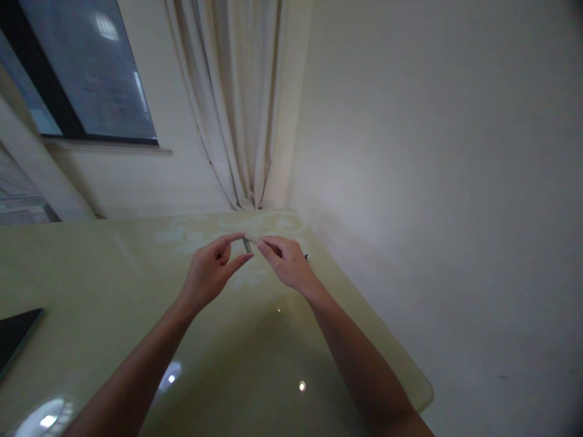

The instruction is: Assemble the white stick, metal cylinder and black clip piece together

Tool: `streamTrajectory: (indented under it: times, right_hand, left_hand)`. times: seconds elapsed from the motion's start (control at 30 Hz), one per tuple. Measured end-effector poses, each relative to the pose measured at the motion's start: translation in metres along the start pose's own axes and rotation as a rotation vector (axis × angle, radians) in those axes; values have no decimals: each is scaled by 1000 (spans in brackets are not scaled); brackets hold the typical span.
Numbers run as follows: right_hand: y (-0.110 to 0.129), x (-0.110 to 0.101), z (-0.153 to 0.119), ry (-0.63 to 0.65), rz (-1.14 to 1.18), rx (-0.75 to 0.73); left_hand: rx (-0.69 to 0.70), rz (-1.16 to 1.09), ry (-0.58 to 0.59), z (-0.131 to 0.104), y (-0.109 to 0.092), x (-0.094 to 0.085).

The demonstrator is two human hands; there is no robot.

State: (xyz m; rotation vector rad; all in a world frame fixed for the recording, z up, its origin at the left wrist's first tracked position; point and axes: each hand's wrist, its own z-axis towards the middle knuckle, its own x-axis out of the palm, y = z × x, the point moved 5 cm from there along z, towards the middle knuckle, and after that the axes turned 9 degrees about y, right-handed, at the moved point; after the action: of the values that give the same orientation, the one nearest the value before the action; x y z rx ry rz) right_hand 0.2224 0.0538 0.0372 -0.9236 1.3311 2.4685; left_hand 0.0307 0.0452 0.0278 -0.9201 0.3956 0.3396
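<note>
In the head view, my left hand reaches over the table with its index finger and thumb curved apart in a C. A small, thin greenish piece spans the gap between those two fingertips and appears held at its ends. From the left index fingertip a short pale strip runs across to my right hand. My right thumb and index finger pinch that strip. Whether the strip and the greenish piece are one object, and what kind, is too small to tell.
Both hands are above a glossy yellow-green table with a pale floral pattern. Just beyond the right hand a small dark thing shows, partly hidden. A black flat object lies at the left edge. A curtain and a wall border the table.
</note>
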Motion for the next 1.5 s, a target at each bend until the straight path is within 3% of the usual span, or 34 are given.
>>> streamTrajectory:
  times: [0.1, 0.27, 0.43, 0.57, 1.07, 1.23, 1.4, 1.5]
  right_hand:
    - [-2, -2, -1, -34, -3, 22]
    - [1, 3, -1, 21, 47, -17]
    - [-1, -1, -1, -37, 15, 3]
    - [1, 1, -1, 22, 38, -24]
    - [0, -1, -1, -11, -32, 25]
    - [5, 1, -1, 41, -13, -9]
    - [3, -5, -2, -24, -9, 4]
    - [4, -3, -1, 28, 19, -4]
  left_hand:
    - [-5, 8, 6, 0, 0, 0]
    - [13, 28, 3, 1, 0, 1]
    - [15, 31, 11, 1, 0, 1]
    - [14, 31, 7, 1, -2, 1]
    - [-1, 18, 7, 0, 0, -1]
    - [-13, 22, 17, 1, -3, -1]
    - [-6, 7, 15, 0, -4, -2]
    - [6, 6, 16, 1, -5, -2]
